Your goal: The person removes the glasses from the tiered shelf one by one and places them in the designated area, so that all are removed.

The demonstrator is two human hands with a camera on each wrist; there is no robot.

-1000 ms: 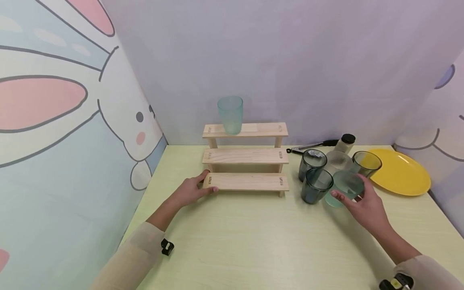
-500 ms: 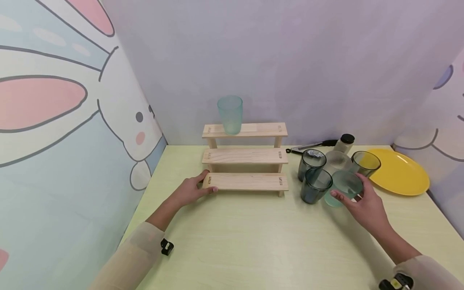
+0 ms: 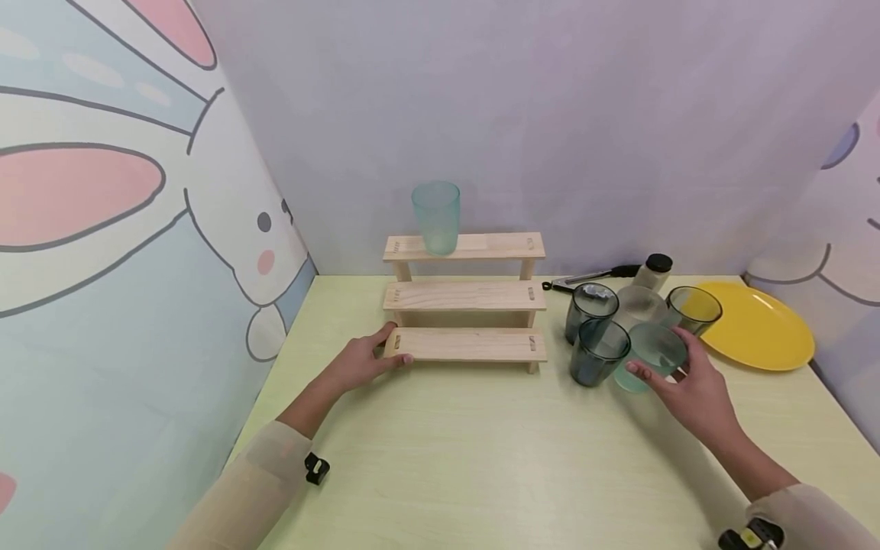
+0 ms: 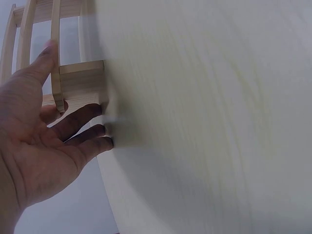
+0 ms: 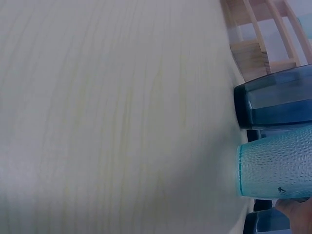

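My left hand [image 3: 359, 362] pinches the left end of the lowest board of a three-tier wooden rack [image 3: 470, 345]. In the left wrist view, the thumb lies along one face of that board [image 4: 56, 63] and the other fingers reach round its end. On the rack's top tier, toward the left, stands a frosted teal cup [image 3: 438, 218]. My right hand [image 3: 697, 389] holds a second teal cup [image 3: 649, 359] between thumb and fingers. That cup is upright at the table surface, its textured side [image 5: 278, 168] visible in the right wrist view, where most of the hand is out of frame.
Two smoky grey cups [image 3: 600, 351] stand left of the held cup; a clear cup [image 3: 639, 304] and another grey cup [image 3: 694, 309] are behind it. Farther back are a black-capped jar [image 3: 653, 271] and black-handled utensils [image 3: 605, 273]. A yellow plate [image 3: 770, 328] lies at right.
Almost nothing: the view has shifted by a few pixels, and both hands keep the same hold on the rack and the teal cup.
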